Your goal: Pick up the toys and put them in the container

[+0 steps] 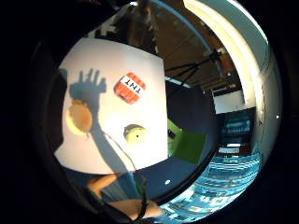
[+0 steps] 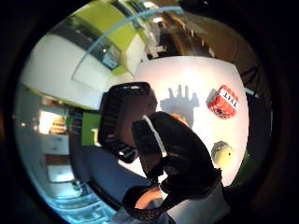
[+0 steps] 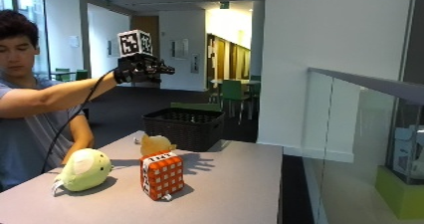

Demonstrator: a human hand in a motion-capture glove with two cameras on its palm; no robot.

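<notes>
- Toys lie in a loose group on the white bench: a red-and-white TNT block nearest the outside camera, a pale green plush just beside it toward the person, and a yellow-orange plush behind them, close to the container.
- That container is a black open-topped basket with latticed walls, standing at the far edge of the bench.
- High above the bench and well apart from every toy hangs the gloved right hand, the grip spread and carrying nothing; its shadow on the bench shows separate fingers.
- No toy appears to be inside the basket as far as can be seen, so I judge the job at its very start.
- For a good first pick, bring the hand straight down over one toy alone and close round its middle, so that the neighbours are not knocked.
- TNT block looks boxy with a checked, soft-looking surface and a white label; taking it across two opposite faces should suit it.
- Both plushes look rounded and squashy: the green one is egg-shaped and lying on its side, and would likely sag if caught only by an edge.
- The yellow-orange one is nearest the basket, so it makes the shortest carry.
</notes>
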